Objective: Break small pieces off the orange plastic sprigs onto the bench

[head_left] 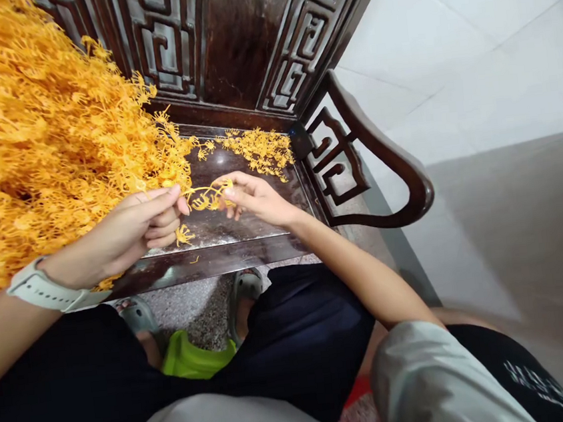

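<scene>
Dark bench point(223, 228), yellow heap point(53, 141) at left; at centre, one yellow sprig point(201, 202), left hand point(154, 217) pinching its left end, right hand point(257, 199) loosely closed on its right, best kept lightly taut

Room lies between yellow heap point(57, 140) (left) and armrest point(379, 143).

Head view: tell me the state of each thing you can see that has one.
Left hand, fingers pinched on the sprig.
Right hand, fingers closed on the sprig's other end.
Yellow sprig, held between both hands.
Large pile, heaped high.
Small pile, spread low.
Bench, partly covered by both piles.
Wrist strap, worn on the left wrist.
Sandals, worn.
</scene>
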Motion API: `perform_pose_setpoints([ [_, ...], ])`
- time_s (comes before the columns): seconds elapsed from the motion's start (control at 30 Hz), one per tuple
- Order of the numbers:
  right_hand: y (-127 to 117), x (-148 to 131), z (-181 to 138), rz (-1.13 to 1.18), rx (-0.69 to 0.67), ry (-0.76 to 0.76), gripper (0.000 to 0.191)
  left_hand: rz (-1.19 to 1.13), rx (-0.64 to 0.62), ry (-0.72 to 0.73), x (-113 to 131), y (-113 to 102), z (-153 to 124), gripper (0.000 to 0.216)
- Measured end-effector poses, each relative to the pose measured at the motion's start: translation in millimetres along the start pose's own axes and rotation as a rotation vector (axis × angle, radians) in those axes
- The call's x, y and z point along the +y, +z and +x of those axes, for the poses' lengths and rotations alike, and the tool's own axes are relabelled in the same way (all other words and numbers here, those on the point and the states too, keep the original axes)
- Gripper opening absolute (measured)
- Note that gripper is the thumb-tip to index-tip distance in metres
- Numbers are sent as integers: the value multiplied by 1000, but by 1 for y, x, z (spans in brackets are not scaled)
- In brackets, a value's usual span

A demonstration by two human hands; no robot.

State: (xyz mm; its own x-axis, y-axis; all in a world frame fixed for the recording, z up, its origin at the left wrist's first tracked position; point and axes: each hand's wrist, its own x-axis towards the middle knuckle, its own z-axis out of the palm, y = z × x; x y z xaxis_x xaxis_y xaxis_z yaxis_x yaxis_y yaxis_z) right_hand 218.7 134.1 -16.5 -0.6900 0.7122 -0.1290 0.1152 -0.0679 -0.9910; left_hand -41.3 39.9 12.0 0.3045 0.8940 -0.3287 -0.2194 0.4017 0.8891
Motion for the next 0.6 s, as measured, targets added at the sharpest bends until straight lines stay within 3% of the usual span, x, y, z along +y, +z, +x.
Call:
perform_pose_setpoints([
  [0.1,9,-3,4,-26,97,-51,56,89,-22,6,-2,2,-1,38],
  [0.2,10,-5,3,-8,213,-81,58,245,-25,23,-1,2,-3,42],
  [0.37,10,-12,6,38,318,-115,60,601,-60,181,7,6,-5,41],
  [0.47,-12,-15,13,0,407,-94,54,683,-80,255,6,6,-9,41],
  [0.6,-69,-16,4,-42,577,-136,53,738,-157,213,-5,2,-20,47],
])
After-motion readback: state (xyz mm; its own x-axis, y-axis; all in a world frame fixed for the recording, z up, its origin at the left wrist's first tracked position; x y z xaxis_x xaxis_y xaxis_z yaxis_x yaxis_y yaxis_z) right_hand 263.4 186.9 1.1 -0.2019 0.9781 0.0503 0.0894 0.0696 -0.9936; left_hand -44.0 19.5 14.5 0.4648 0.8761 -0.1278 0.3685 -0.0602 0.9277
